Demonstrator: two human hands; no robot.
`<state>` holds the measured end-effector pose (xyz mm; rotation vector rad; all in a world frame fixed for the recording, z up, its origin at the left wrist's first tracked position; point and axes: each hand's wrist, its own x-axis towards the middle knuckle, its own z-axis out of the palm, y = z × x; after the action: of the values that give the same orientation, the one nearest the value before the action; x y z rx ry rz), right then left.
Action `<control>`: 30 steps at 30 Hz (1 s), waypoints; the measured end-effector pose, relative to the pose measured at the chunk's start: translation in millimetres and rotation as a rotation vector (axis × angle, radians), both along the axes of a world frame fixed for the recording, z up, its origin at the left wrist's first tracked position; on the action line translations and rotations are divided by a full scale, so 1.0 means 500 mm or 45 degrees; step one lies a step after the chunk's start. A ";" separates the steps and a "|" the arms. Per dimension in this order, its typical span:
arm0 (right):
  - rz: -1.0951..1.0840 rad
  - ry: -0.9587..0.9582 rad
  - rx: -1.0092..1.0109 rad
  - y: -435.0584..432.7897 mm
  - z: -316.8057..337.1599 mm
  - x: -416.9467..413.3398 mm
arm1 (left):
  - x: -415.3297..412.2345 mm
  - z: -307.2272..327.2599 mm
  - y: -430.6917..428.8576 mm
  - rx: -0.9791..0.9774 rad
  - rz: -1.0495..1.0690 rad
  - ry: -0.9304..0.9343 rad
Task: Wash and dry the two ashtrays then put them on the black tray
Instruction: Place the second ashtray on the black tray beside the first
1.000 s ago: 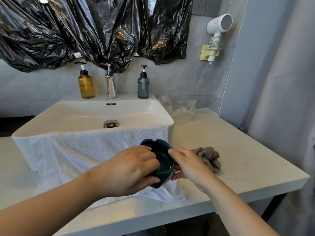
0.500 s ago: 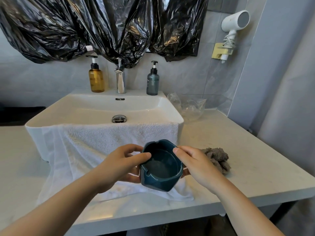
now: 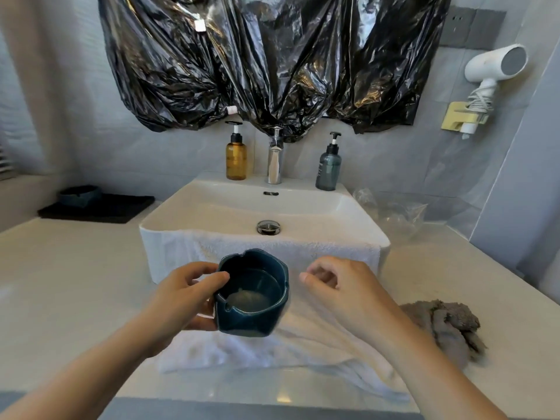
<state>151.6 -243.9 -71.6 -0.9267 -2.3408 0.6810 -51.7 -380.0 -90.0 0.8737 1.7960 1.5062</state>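
Observation:
My left hand (image 3: 178,301) grips a dark blue ashtray (image 3: 253,295) by its left rim, thumb on top and fingers underneath, its mouth tilted toward me. It hangs above a white towel (image 3: 272,338) draped over the sink's front edge. My right hand (image 3: 342,286) hovers just right of the ashtray with fingers loosely curled, holding nothing and not touching it. A second dark blue ashtray (image 3: 79,196) sits on the black tray (image 3: 121,209) at the far left of the counter.
The white sink (image 3: 230,207) has a chrome tap (image 3: 275,160), an amber pump bottle (image 3: 236,157) and a grey pump bottle (image 3: 328,166) behind it. A grey rag (image 3: 448,325) lies on the counter at right, crumpled clear plastic (image 3: 394,212) behind it. A hairdryer (image 3: 491,68) hangs on the wall.
My right hand has let go of the ashtray and drawn away to the right. My left hand alone holds it. The view has swung left, bringing the black tray into sight.

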 end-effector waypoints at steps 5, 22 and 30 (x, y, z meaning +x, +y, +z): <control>0.268 -0.087 0.091 -0.027 0.011 -0.173 | -0.143 0.022 -0.100 0.004 0.330 0.016; 0.581 -0.085 0.423 0.000 0.065 -0.725 | -0.593 0.041 -0.152 0.027 0.900 -0.041; 0.623 -0.230 0.410 0.043 0.064 -0.911 | -0.681 -0.004 -0.116 -0.015 0.857 -0.146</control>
<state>-304.1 -222.6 -39.5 -0.2812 -2.7627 0.3866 -392.4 -438.2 -91.8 0.1541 2.1203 1.8899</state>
